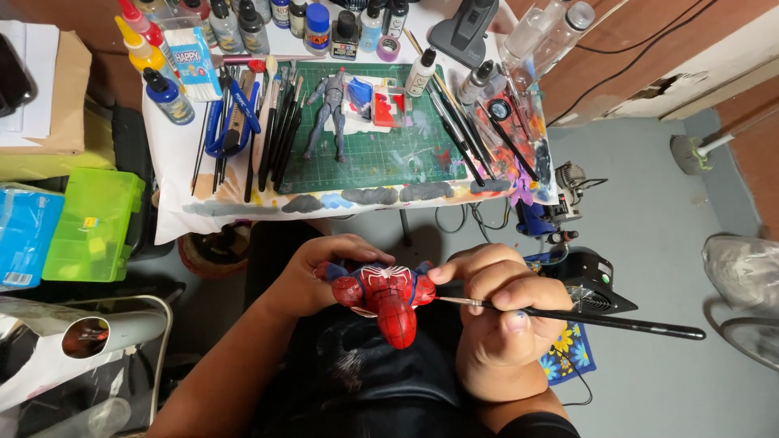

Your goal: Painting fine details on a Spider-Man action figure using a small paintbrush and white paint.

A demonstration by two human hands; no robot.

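My left hand (312, 272) grips a red and blue action figure torso (383, 296) with a white spider mark on its chest, head pointing toward me. My right hand (503, 312) holds a thin black paintbrush (617, 322), its metal tip touching the figure's right shoulder. Both hands hover over my lap, below the table's front edge. On the green cutting mat (381, 154) lies a grey unpainted figure (331, 109) beside small red, white and blue parts (375, 104).
Rows of brushes (276, 134), blue pliers (231, 122) and paint bottles (243, 24) crowd the small table. A green plastic box (93, 223) sits at left. A black fan unit (588, 280) and cables lie on the grey floor at right.
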